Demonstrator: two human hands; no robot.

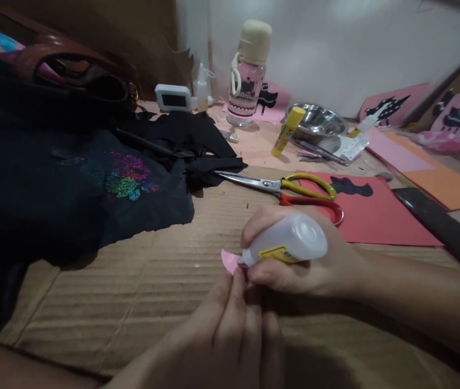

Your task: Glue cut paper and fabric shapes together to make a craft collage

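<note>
My right hand (335, 265) is wrapped round a translucent squeeze glue bottle (305, 235) with a yellow label. The bottle is tipped over, its nozzle against a small, curved pink paper piece (228, 260). Close below, my left hand (230, 329) has its fingers pressed together, with the tips holding the paper's near edge. The piece is partly covered by fingers and nozzle. Just beyond my right hand lie scissors (270, 185) with one yellow and one red handle, blades pointing left. Their red handle overlaps a red paper sheet (392, 219) bearing a black cut-out (351, 187).
Corrugated cardboard (133, 292) covers the work surface. Black fabric (149, 210) spreads across the left. Behind stand a pink drink bottle (246, 81), a yellow glue stick (289, 131) and a metal bowl (323, 121). A dark flat strip (440, 224) and orange paper (452, 181) lie right.
</note>
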